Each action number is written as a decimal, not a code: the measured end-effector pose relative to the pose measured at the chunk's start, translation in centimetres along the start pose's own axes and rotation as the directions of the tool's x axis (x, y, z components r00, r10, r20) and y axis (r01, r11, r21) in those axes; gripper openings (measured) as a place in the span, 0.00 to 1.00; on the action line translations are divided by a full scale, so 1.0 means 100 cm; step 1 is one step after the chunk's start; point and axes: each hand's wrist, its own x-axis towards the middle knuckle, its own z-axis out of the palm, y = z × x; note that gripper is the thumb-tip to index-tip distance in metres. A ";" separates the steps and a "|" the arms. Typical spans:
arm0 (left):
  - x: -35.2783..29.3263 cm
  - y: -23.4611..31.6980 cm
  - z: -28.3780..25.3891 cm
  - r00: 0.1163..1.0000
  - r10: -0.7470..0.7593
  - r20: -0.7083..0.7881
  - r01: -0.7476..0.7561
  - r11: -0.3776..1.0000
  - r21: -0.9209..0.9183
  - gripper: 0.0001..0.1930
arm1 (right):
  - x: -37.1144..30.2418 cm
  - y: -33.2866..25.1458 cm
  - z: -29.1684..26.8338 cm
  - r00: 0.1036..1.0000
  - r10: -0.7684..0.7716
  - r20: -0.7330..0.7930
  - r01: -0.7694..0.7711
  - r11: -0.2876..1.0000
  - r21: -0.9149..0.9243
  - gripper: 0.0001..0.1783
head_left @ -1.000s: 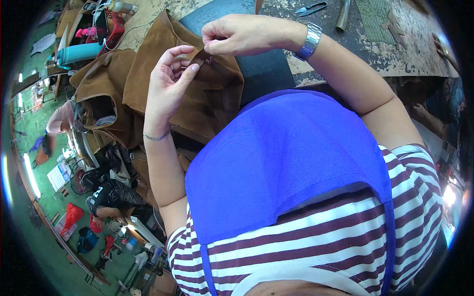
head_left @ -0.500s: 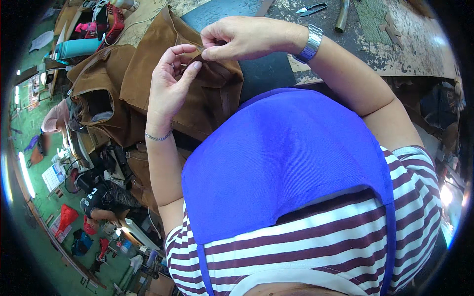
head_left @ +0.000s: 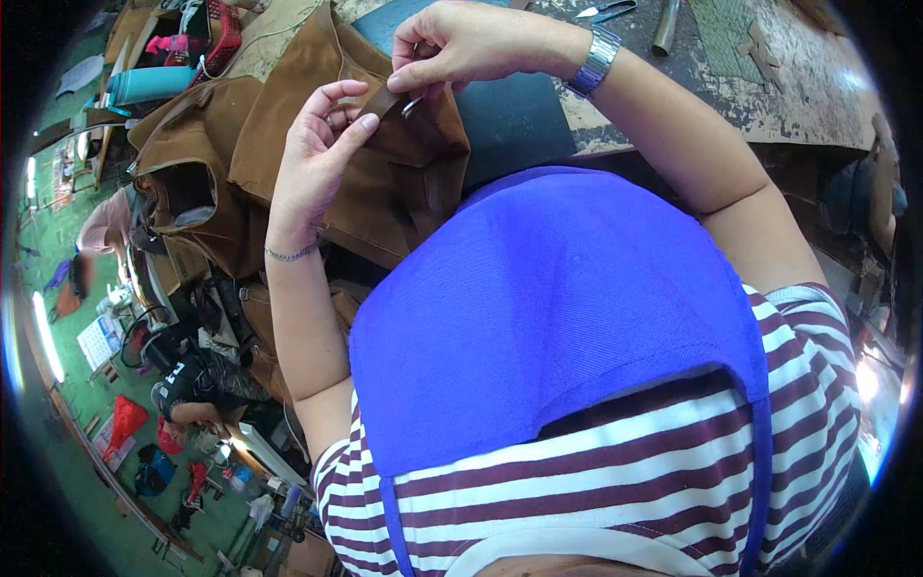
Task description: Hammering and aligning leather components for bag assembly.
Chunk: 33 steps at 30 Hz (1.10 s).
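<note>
A brown leather bag lies on the bench in front of me, its flaps and folds spread. A short brown leather strap rises from it between my two hands. My right hand, with a silver watch at the wrist, pinches the strap between thumb and fingers. On the other side my left hand, wearing a thin bracelet, has the strap's edge between thumb and forefinger. A small shiny metal ring shows just below my right fingertips; how it joins the strap is hidden.
Another brown bag stands open-mouthed at the left. Thread snips and a metal tube lie on the worn bench. Behind the bags are a teal bottle and a red basket. Other people work at far left.
Both hands have shifted slightly up the picture, my left one also leftward. The strap and the metal ring, mostly covered before, now show between the hands.
</note>
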 end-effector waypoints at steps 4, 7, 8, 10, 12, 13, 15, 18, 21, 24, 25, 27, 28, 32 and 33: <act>0.000 0.005 0.009 0.999 0.008 -0.041 -0.008 1.000 -0.011 0.18 | -0.001 0.003 0.001 0.999 -0.043 -0.031 0.042 0.998 -0.046 0.15; 0.000 0.004 0.010 0.999 0.025 -0.044 -0.026 0.999 -0.034 0.19 | 0.004 0.011 0.003 0.988 -0.143 -0.054 0.141 0.989 -0.050 0.13; 0.001 0.003 0.009 0.999 0.029 -0.031 -0.030 0.999 -0.041 0.19 | 0.002 0.012 0.001 0.988 -0.141 -0.054 0.139 0.989 -0.049 0.13; 0.003 0.001 0.008 0.999 0.024 -0.047 -0.026 0.999 -0.036 0.19 | -0.004 0.002 -0.004 0.984 -0.162 -0.074 0.162 0.987 -0.013 0.12; 0.005 -0.001 0.008 0.998 0.021 -0.062 -0.023 0.999 -0.032 0.19 | -0.003 0.002 -0.003 0.982 -0.164 -0.095 0.161 0.986 -0.034 0.11; 0.006 -0.002 0.007 0.997 0.025 -0.077 -0.028 0.999 -0.038 0.18 | -0.003 0.003 -0.003 0.979 -0.166 -0.117 0.161 0.985 -0.055 0.11; 0.008 -0.002 0.009 0.995 0.028 -0.092 -0.032 0.998 -0.044 0.18 | -0.007 0.000 -0.003 0.976 -0.173 -0.133 0.170 0.985 -0.035 0.11; 0.009 -0.003 0.013 0.987 0.053 -0.155 -0.061 0.997 -0.049 0.17 | -0.014 -0.010 -0.002 0.967 -0.209 -0.149 0.205 0.978 -0.037 0.12; 0.009 -0.005 0.012 0.978 0.125 -0.169 -0.124 0.992 0.018 0.17 | -0.016 -0.013 0.000 0.959 -0.238 -0.152 0.234 0.971 -0.047 0.12; 0.008 -0.001 0.013 0.981 0.120 -0.151 -0.117 0.993 0.027 0.17 | -0.015 -0.009 -0.001 0.965 -0.202 -0.165 0.202 0.979 -0.017 0.12; 0.007 0.002 0.014 0.984 0.107 -0.145 -0.106 0.994 0.014 0.17 | -0.015 -0.007 -0.002 0.971 -0.164 -0.171 0.168 0.986 0.005 0.11; 0.006 0.005 0.015 0.986 0.092 -0.142 -0.093 0.996 0.002 0.17 | -0.013 -0.001 -0.003 0.971 -0.164 -0.176 0.168 0.986 0.007 0.11; 0.006 0.006 0.015 0.987 0.069 -0.145 -0.069 0.998 0.001 0.18 | -0.011 0.002 -0.002 0.970 -0.164 -0.179 0.169 0.986 0.012 0.11; 0.007 0.003 0.012 0.991 0.031 -0.131 -0.039 0.998 -0.056 0.18 | -0.012 0.003 0.000 0.964 -0.161 -0.210 0.168 0.986 0.017 0.10; 0.007 0.003 0.011 0.991 0.032 -0.132 -0.039 0.998 -0.056 0.18 | -0.012 0.003 0.001 0.962 -0.162 -0.220 0.173 0.984 0.030 0.11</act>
